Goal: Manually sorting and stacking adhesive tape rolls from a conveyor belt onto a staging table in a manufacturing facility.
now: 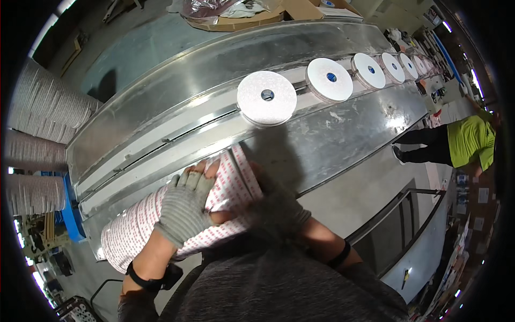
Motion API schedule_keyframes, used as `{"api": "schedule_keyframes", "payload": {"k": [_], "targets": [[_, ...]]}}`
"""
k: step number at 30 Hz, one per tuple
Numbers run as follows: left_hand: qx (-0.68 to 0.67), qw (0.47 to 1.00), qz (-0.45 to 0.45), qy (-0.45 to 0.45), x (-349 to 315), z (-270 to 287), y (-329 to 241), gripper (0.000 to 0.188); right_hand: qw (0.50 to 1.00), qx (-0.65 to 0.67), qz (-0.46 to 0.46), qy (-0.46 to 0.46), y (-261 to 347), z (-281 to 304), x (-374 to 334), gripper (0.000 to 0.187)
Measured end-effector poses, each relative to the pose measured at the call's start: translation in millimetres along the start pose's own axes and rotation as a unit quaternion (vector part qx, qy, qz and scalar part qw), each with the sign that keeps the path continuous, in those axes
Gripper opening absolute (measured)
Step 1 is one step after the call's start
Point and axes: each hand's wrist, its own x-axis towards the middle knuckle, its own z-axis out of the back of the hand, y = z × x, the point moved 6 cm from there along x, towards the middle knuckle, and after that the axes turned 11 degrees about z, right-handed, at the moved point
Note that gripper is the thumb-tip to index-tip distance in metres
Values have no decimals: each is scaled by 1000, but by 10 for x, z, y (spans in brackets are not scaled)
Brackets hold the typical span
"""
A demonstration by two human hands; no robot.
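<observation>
A long row of tape rolls, white with pink-red print, lies on its side along the near edge of the metal table. My left hand, in a grey glove with bare fingertips, curls over the top of the rolls near their right end. At that end, my right hand, in a matching glove, grips the end tape roll from its right side. Shadow and blur hide part of the right fingers. A thin dark gap shows beside the end roll.
Several white discs of tape with blue cores stand along a slotted rail on the metal table. Tall stacks of rolls stand at left. A person in a lime shirt is at right, beyond a dark-framed panel.
</observation>
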Motion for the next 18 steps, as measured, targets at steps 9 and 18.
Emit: {"api": "schedule_keyframes", "payload": {"k": [9,18], "targets": [[3,999,36,-25,74,-97,-540,116,954,-301,-7,3,-117,466,-254,91],[-10,998,50,-43,108,-229,-382,119,973,-95,201,66,567,1235,282,86]]}}
